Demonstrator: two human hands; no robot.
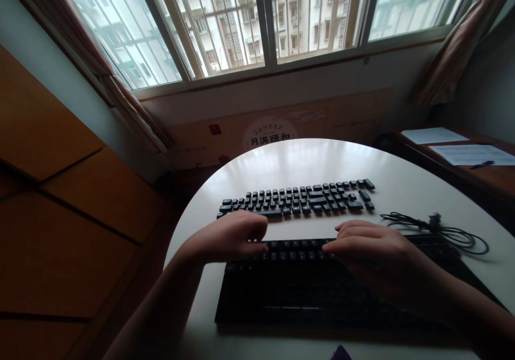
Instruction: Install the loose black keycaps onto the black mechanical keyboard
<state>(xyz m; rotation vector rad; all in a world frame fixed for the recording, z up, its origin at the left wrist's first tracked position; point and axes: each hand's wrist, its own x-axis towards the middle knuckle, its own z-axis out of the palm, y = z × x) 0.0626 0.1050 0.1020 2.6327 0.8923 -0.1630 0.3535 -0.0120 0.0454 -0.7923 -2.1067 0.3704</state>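
Note:
A black keyboard (306,290) lies on the round white table (306,161) near its front edge. Beyond it, several loose black keycaps (298,198) are laid out in rows on the table. My left hand (229,237) rests over the keyboard's top left, fingers curled with the tips pressed together at the top row; anything pinched there is hidden. My right hand (370,250) lies over the keyboard's upper right, fingers stretched leftward and held close together, tips touching the top rows.
A coiled black cable (438,230) lies on the table right of the keycaps. A wooden side desk (483,180) with papers (470,154) and a pen stands at far right. A wooden cabinet (60,215) is at left, a window behind.

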